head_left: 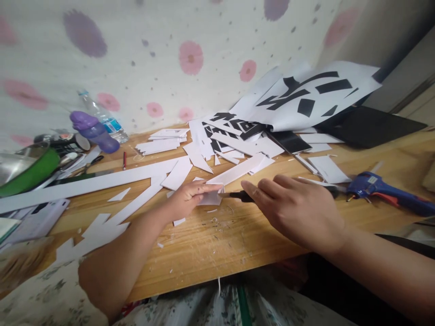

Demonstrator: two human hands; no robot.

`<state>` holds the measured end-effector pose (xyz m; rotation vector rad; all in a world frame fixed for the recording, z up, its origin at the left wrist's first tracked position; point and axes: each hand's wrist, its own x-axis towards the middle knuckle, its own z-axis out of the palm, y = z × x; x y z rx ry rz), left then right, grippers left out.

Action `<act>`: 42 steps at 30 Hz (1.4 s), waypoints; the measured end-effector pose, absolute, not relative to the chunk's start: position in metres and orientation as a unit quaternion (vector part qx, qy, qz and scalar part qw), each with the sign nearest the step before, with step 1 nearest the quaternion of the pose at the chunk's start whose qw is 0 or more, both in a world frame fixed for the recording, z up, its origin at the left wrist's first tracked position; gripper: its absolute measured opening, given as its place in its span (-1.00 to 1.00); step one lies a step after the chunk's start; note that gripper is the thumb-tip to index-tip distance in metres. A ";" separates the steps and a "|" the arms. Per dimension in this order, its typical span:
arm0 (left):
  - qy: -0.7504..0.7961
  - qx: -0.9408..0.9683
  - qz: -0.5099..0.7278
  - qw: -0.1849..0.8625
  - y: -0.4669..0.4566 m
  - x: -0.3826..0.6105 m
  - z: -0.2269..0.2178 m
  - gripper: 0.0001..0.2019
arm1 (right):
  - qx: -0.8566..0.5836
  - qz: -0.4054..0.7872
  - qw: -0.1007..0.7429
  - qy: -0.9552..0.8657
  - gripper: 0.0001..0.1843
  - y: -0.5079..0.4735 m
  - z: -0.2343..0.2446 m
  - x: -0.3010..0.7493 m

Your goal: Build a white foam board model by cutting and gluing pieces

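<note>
Over the table (190,260), the right hand (299,210), knuckles up, grips a tool (241,195) (left hand (183,200) pinching card (210,198)).

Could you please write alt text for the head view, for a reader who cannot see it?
A person's left hand holds a small white board piece at a wooden table, while the right hand holds a black-handled tool to its edge. White offcuts lie around, with a blue glue gun on the right and a purple bottle on the left.
</note>
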<state>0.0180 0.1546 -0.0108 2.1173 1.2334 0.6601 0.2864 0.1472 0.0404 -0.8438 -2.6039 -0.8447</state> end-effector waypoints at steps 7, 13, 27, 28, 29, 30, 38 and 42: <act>0.461 0.794 0.258 0.301 0.153 0.019 -0.011 -0.48 | -0.315 -0.221 0.057 -0.921 -0.71 0.145 0.030 0.279; 0.459 0.793 0.262 0.304 0.154 0.019 -0.012 -0.39 | -0.317 -0.245 0.074 -0.913 -0.68 0.146 0.031 0.279; 0.460 0.795 0.258 0.299 0.157 0.018 -0.014 -0.32 | -0.308 -0.285 0.108 -0.901 -0.66 0.142 0.033 0.279; 0.460 0.794 0.260 0.301 0.157 0.018 -0.014 -0.32 | -0.307 -0.288 0.110 -0.901 -0.66 0.142 0.034 0.279; 0.459 0.793 0.260 0.304 0.156 0.018 -0.013 -0.32 | -0.305 -0.292 0.114 -0.900 -0.65 0.142 0.036 0.279; 0.458 0.793 0.260 0.305 0.156 0.019 -0.013 -0.33 | -0.302 -0.298 0.120 -0.898 -0.65 0.142 0.038 0.280; 0.467 0.788 0.256 0.310 0.153 0.020 -0.008 -0.48 | -0.321 -0.251 0.139 -0.903 -0.66 0.148 0.047 0.288; 0.436 0.805 0.303 0.264 0.150 0.018 -0.005 -0.65 | -0.326 -0.131 0.039 -0.936 -0.63 0.152 0.038 0.293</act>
